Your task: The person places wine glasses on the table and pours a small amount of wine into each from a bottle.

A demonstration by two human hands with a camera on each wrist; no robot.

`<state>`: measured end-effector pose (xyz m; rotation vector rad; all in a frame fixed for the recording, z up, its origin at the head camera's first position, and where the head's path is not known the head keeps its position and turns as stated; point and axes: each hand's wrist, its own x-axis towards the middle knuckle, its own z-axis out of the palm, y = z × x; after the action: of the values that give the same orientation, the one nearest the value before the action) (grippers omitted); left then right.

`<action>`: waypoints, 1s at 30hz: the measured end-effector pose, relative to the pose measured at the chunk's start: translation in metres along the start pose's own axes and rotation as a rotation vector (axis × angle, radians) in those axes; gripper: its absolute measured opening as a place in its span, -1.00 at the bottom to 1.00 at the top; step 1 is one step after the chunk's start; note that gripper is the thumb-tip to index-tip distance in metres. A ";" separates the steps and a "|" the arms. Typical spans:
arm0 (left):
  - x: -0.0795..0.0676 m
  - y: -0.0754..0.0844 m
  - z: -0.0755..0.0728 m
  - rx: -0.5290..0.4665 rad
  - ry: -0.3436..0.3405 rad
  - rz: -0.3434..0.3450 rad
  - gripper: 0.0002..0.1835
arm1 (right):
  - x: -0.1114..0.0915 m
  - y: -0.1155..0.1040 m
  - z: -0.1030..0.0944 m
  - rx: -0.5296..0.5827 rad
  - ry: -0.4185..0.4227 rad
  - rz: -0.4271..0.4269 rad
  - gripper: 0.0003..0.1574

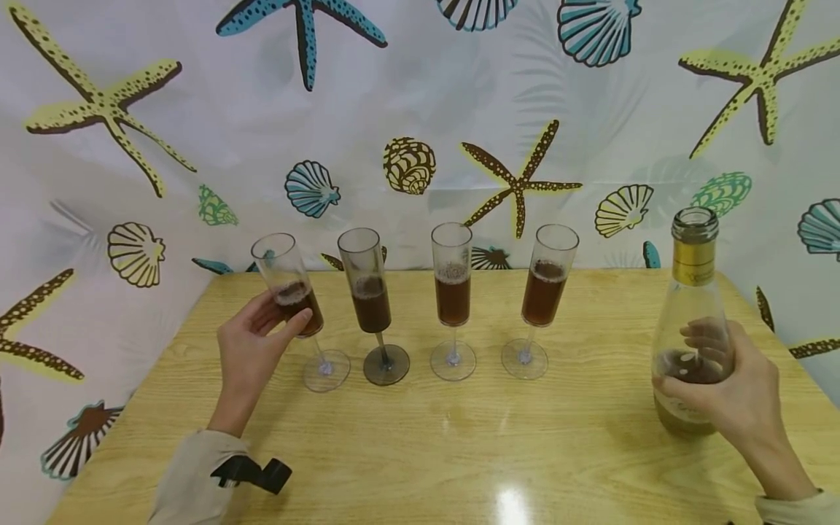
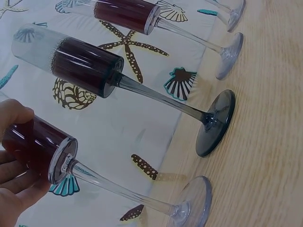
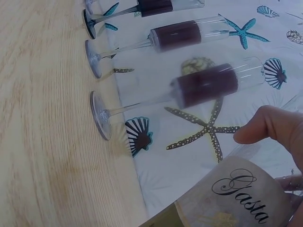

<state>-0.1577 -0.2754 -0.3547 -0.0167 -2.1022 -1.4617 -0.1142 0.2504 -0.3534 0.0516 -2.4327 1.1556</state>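
At the left end of a row of champagne flutes, my left hand grips the bowl of the leftmost flute, which holds dark red drink. In the left wrist view that flute's foot is at the table. Beside it stands a smoky grey-tinted flute, also part filled. Two clear flutes, a middle one and a right one, hold similar drink. On the far right my right hand holds a clear, uncapped bottle with a gold neck band. Its label reads "Gasta"; some liquid shows inside.
The pale wooden table runs back to a white cloth printed with starfish and shells. A black clip-like piece sits at my left sleeve.
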 end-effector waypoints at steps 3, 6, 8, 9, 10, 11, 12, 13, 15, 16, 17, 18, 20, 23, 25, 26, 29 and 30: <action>0.000 0.001 -0.001 0.000 0.003 0.007 -0.50 | 0.000 -0.001 0.000 0.007 -0.001 0.002 -0.11; -0.001 -0.001 -0.002 0.009 0.013 0.010 -0.50 | -0.001 -0.002 0.000 0.000 0.000 0.001 -0.11; -0.001 -0.002 -0.003 0.014 0.020 0.010 -0.50 | -0.002 -0.002 0.000 -0.004 -0.002 -0.003 -0.10; -0.001 -0.002 -0.003 0.016 0.024 0.011 -0.50 | -0.002 -0.002 0.000 -0.007 -0.002 -0.006 -0.10; -0.001 -0.003 -0.004 0.021 0.028 0.015 -0.50 | -0.003 -0.002 0.000 -0.009 -0.003 -0.006 -0.10; -0.001 -0.003 -0.004 0.025 0.032 0.018 -0.50 | -0.003 -0.002 0.000 -0.008 -0.007 -0.005 -0.09; -0.001 -0.002 -0.005 0.026 0.035 0.019 -0.50 | -0.004 -0.002 0.001 -0.008 -0.011 -0.006 -0.09; 0.000 -0.002 -0.005 0.026 0.037 0.019 -0.50 | -0.005 -0.002 0.001 -0.005 -0.014 -0.006 -0.09; 0.000 -0.001 -0.006 0.027 0.043 0.026 -0.50 | -0.006 -0.002 0.002 -0.004 -0.015 -0.006 -0.09; 0.001 0.000 -0.006 0.025 0.045 0.026 -0.50 | -0.006 -0.002 0.002 -0.003 -0.017 -0.004 -0.09; 0.001 0.000 -0.006 0.018 0.045 0.023 -0.50 | -0.006 -0.002 0.002 -0.004 -0.018 -0.005 -0.10; 0.001 0.001 -0.006 0.010 0.043 0.018 -0.50 | -0.006 -0.002 0.003 -0.008 -0.016 -0.006 -0.10; 0.000 0.001 -0.005 -0.002 0.039 0.010 -0.50 | -0.006 -0.002 0.003 -0.007 -0.016 -0.006 -0.10; -0.002 0.000 -0.004 -0.032 0.018 -0.023 -0.47 | -0.005 -0.003 0.004 -0.001 -0.017 -0.012 -0.10; -0.003 0.000 -0.005 -0.046 0.003 -0.045 -0.46 | -0.004 -0.003 0.004 0.014 -0.020 -0.019 -0.10; -0.003 -0.001 -0.006 -0.051 -0.007 -0.054 -0.46 | -0.003 -0.002 0.004 0.020 -0.021 -0.020 -0.11; -0.003 -0.002 -0.008 -0.047 -0.059 -0.080 -0.42 | 0.000 -0.002 0.004 0.050 -0.027 -0.008 -0.14; -0.002 -0.002 -0.009 -0.037 -0.083 -0.090 -0.40 | 0.001 -0.002 0.005 0.065 -0.027 0.001 -0.15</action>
<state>-0.1522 -0.2834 -0.3552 0.0034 -2.1676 -1.5776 -0.1161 0.2458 -0.3544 0.0870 -2.4187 1.2417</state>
